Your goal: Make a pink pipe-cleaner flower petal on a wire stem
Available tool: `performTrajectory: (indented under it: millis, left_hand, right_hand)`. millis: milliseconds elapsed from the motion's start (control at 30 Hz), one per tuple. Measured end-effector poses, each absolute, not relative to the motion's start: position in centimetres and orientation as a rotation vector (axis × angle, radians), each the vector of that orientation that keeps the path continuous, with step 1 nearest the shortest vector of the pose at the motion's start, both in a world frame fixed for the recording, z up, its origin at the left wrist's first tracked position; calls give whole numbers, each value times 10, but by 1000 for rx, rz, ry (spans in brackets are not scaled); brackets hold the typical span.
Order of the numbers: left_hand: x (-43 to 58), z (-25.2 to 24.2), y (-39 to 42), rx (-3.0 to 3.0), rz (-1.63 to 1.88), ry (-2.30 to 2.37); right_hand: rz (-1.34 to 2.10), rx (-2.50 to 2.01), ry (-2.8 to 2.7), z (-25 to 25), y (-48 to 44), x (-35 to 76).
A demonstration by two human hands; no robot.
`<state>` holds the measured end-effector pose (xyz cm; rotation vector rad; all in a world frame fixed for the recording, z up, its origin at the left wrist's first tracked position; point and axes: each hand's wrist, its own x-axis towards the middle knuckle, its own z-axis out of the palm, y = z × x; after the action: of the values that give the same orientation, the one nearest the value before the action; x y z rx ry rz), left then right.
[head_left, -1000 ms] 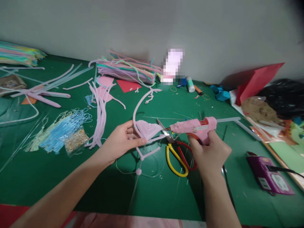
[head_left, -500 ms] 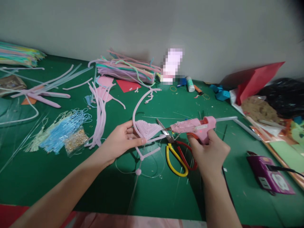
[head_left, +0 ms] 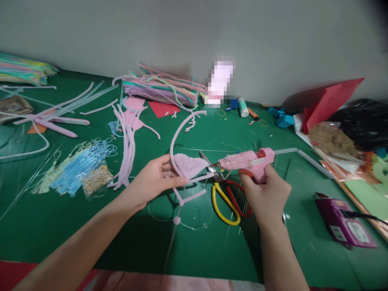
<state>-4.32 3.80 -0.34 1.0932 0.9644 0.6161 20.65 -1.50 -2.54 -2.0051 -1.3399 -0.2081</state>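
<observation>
Between thumb and fingers, my left hand (head_left: pixel 162 173) pinches a pale purple pipe-cleaner piece (head_left: pixel 189 165), fan-shaped with loose strands curving up and out to the right. My right hand (head_left: pixel 266 192) grips a pink hot glue gun (head_left: pixel 242 161), its metal nozzle pointing left close to the piece's right tip; whether they touch I cannot tell. Beneath the gun lie scissors (head_left: pixel 226 206) with one yellow and one red handle, partly covered. Below my left fingers, thin clear wire loops around a small purple pompom (head_left: pixel 177 220).
Purple pipe cleaners (head_left: pixel 127 149), blue tassels (head_left: pixel 75 165) and a bag of gold beads (head_left: pixel 97 180) lie to the left. A pipe-cleaner bundle (head_left: pixel 163 91) sits at the back. On the right are a purple box with a cord (head_left: pixel 345 222) and red paper (head_left: pixel 327 105).
The glue gun and my right hand have shifted very slightly, and the glue stick behind the gun sits a little differently. My left hand holds the piece almost still.
</observation>
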Motion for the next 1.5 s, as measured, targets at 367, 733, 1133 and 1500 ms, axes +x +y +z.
performTrajectory:
  millis: [367, 733, 1133, 1500]
  left_hand:
    - [-43, -3, 38, 1096, 608, 956]
    - [-43, -3, 37, 1187, 626, 995]
    - [-42, -1, 36, 1253, 611, 1031]
    - [-41, -3, 36, 1226, 607, 1025]
  right_hand:
    - [-185, -1994, -1354, -25, -15, 207]
    - [-352, -1994, -1363, -24, -17, 209]
    - [-533, -1953, -1466, -27, -21, 208]
    - [-612, -1910, -1589, -25, -24, 207]
